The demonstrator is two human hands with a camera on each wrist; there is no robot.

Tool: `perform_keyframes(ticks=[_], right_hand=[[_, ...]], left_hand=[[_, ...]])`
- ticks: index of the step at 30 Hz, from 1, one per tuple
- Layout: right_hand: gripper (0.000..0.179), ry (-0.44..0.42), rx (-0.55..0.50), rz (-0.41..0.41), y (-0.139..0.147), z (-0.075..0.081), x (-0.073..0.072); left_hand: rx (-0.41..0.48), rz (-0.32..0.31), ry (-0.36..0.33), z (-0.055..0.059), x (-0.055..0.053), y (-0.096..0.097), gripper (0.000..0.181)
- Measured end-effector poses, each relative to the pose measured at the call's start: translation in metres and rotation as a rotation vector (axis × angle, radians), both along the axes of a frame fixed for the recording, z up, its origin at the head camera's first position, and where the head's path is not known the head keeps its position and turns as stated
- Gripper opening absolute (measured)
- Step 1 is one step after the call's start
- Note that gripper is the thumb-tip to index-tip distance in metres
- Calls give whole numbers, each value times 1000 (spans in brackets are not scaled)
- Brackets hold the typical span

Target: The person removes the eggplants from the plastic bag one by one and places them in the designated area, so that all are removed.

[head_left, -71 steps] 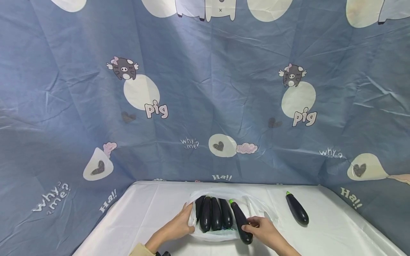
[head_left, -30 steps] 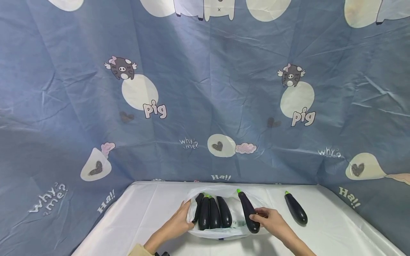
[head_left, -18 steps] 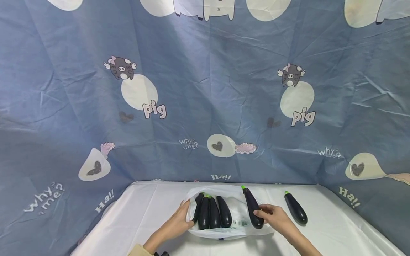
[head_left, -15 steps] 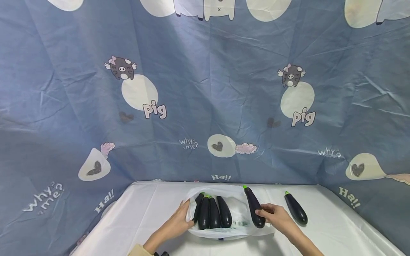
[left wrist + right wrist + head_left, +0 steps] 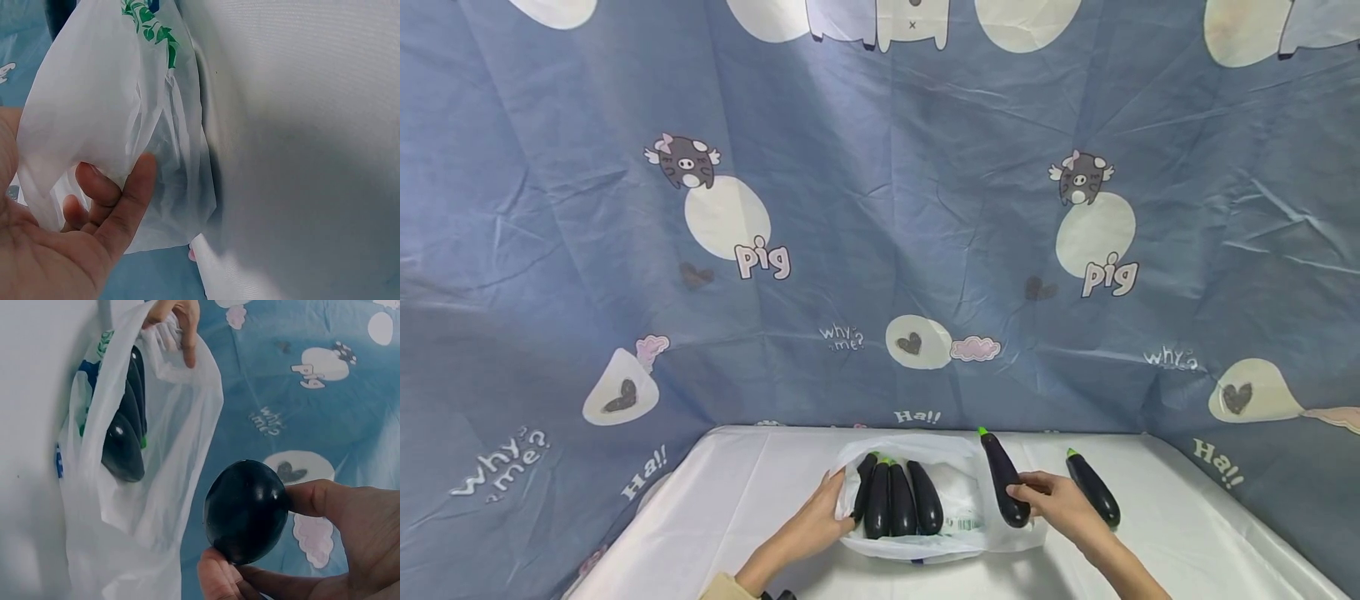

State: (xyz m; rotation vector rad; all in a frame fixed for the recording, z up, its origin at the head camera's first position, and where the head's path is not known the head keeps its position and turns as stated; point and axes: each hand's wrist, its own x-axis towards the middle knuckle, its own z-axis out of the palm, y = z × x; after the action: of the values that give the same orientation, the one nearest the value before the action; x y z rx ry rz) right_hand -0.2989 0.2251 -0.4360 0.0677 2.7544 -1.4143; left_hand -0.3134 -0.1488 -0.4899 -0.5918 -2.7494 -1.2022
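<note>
A white plastic bag lies open on the table, its mouth spread wide. My left hand grips the bag's left rim; the left wrist view shows the thin plastic gathered at its fingers. Several dark eggplants lie side by side in the bag's left half. Between thumb and fingers, my right hand pinches another eggplant near its thick end, green stem pointing away. This eggplant overlaps the bag's right part in the head view. From the right wrist it appears end-on as a round eggplant, apart from the bag.
One more eggplant lies on the white-covered table to the right, just beyond my right hand. A blue curtain with pig prints hangs behind the table and along both sides.
My right hand has carried its eggplant to the right and away from me, from over the bag's middle to over its right part. The left hand stays at the left rim.
</note>
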Motion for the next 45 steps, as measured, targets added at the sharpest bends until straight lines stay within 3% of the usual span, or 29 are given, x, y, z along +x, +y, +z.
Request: perform_keyframes(ticks=[8,17,26,45], right_hand=[[69,-27,11,-5,16,4,-7],[74,-60,-25,-26,34,7,-16],[82,-67,3,-68,61,10,-26],[81,-88,-69,-97,113,3,-36]], left_hand=[[-7,13,-52,0,-3,1,83],[-11,8,-43,0,-3,2,82],[-9,-4,-29,-2,-4,1,83],[-6,-21,-21,-5,-6,0,84]])
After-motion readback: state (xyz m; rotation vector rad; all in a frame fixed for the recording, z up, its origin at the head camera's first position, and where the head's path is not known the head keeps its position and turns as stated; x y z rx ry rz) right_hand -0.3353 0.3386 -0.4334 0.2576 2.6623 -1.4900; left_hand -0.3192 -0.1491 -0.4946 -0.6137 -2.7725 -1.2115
